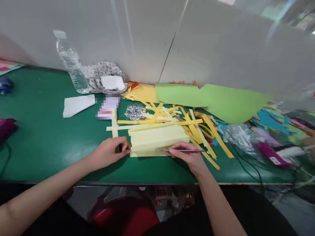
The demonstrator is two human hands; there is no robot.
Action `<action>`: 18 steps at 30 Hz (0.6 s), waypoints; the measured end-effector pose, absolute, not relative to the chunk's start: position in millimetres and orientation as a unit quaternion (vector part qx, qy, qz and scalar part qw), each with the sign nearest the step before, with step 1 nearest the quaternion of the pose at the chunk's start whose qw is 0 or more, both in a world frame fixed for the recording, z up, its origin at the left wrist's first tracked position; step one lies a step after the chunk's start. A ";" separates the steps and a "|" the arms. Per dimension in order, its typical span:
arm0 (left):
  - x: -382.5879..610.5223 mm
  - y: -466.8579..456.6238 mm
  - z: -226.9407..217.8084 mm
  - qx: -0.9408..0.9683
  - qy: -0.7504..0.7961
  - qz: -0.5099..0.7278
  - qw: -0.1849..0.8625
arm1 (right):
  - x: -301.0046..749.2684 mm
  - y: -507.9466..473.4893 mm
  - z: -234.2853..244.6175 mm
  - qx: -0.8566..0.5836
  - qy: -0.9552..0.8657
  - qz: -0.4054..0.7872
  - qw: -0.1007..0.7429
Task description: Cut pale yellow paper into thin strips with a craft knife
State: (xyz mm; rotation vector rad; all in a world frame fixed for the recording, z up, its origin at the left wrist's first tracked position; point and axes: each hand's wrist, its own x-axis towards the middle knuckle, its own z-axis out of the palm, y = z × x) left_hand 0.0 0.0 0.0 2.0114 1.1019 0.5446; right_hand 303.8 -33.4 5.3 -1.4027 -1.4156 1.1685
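Observation:
A folded pale yellow sheet of paper (155, 138) lies on the green table (44, 135) near its front edge. My left hand (110, 151) is closed in a pinch on the sheet's left edge. My right hand (187, 154) rests at the sheet's lower right corner, fingers closed round a thin pen-like tool (183, 151) that lies flat and points left across the paper's lower edge. Behind and right of the sheet is a heap of yellow paper strips (191, 125).
A clear water bottle (72, 64) stands at the back left beside a patterned cloth (101, 75). White paper (78, 104) lies in front of the bottle. Green sheets (219, 98) lean at the back right. Plastic wrap, coloured scraps and cables crowd the right side.

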 end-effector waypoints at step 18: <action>0.3 -1.1 0.1 0.784 0.444 0.207 0.381 | 223.9 -34.4 11.9 -0.506 -0.593 0.493 0.386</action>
